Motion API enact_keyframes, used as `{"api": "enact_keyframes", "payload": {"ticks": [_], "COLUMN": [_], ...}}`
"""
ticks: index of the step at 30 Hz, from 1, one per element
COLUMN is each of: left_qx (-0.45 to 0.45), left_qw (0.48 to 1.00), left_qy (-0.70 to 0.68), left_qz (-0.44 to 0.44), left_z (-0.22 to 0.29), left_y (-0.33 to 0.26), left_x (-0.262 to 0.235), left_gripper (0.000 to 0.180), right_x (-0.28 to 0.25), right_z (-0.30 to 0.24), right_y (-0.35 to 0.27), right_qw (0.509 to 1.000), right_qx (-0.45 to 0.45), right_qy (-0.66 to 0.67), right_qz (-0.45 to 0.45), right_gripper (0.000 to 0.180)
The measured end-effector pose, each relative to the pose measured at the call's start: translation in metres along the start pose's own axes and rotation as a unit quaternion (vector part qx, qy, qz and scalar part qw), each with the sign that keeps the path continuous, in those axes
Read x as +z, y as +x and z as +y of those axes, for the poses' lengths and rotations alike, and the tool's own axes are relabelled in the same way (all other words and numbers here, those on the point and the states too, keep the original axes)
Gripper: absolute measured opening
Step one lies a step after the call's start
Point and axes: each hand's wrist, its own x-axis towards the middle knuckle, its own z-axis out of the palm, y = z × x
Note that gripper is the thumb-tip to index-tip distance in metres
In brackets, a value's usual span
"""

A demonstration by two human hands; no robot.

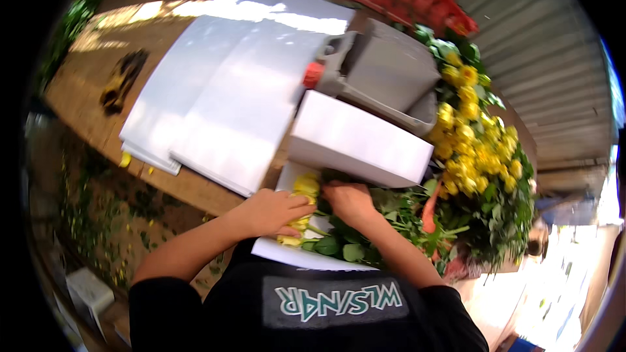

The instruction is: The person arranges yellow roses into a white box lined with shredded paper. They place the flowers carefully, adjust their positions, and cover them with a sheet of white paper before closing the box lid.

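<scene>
On the far left a dark tool (pixel 120 81) lies on the wooden table (pixel 85 101). Next come two stacks of white sheets (pixel 228 101). My left hand (pixel 274 212) closes its fingers around yellow roses (pixel 305 188) lying on a white sheet (pixel 287 251). My right hand (pixel 352 201) presses on the green stems (pixel 339 241); I cannot tell its grip. A folded white sheet (pixel 358 140) covers the heads partly. One grey container (pixel 391 75) stands behind, one big bunch of yellow roses (pixel 476 150) at right.
</scene>
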Motion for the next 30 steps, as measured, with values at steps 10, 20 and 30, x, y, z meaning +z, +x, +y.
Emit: {"api": "enact_keyframes", "payload": {"ticks": [10,20,30], "left_qx": [-0.110,-0.117,-0.152], "left_qw": [0.990,0.987,0.978], "left_qy": [-0.061,-0.099,-0.125], "left_qz": [-0.058,-0.057,-0.070], "left_z": [0.012,0.012,0.013], "left_y": [0.022,0.012,0.012], "left_x": [-0.012,-0.009,-0.008], "left_gripper": [0.042,0.048,0.047], "right_x": [0.016,-0.183,-0.176], "right_z": [0.010,0.192,0.287], "right_y": [-0.007,-0.155,-0.270], "right_qw": [0.993,0.672,0.613], "right_qx": [0.008,0.246,0.568], "right_qy": [0.054,0.108,-0.049], "right_qz": [0.106,0.690,0.546], "right_gripper": [0.017,0.019,0.029]}}
